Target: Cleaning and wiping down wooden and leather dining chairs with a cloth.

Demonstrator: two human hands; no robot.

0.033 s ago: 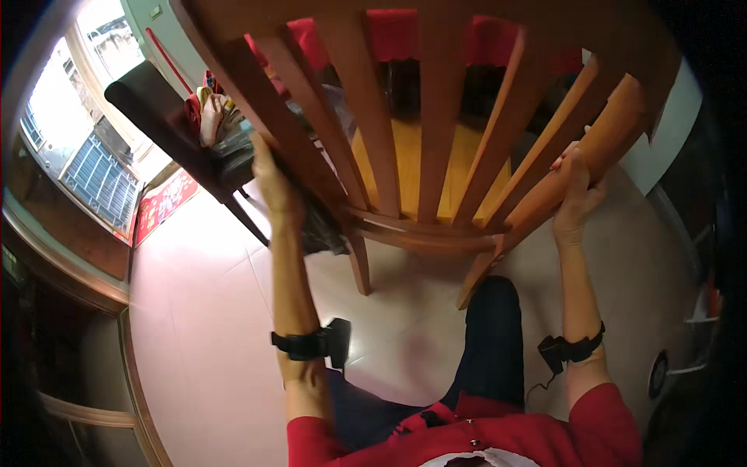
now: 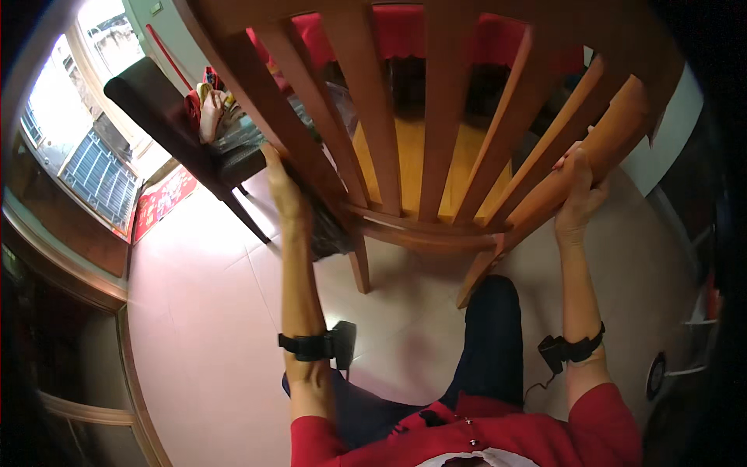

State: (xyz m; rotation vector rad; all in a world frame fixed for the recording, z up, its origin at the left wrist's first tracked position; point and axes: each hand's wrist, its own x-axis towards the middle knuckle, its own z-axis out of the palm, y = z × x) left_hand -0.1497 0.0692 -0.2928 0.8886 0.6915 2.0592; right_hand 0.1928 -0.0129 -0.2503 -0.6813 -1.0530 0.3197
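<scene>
A brown wooden chair [image 2: 436,117] stands in front of me, its slatted back toward me and its light wooden seat [image 2: 408,159] showing between the slats. My right hand [image 2: 577,191] is wrapped round the right post of the backrest; fingertips show through the gap beside it. At the left post is my left hand [image 2: 289,194], its thumb pointing up along the wood. The other fingers of that hand are hidden, so their grip does not show. A dark, shiny thing [image 2: 331,237], perhaps plastic-covered, hangs just below the left hand.
A dark padded chair [image 2: 159,117] at the left bears a pile of cloth and bags [image 2: 214,113]. Beyond the slats hangs a red cloth [image 2: 401,35]. A red mat [image 2: 165,201] lies by the doorway. At the right edge stands a fan-like round object [image 2: 657,376].
My left hand has shifted a little to the right and down beside the left post. My right hand keeps its place on the right post.
</scene>
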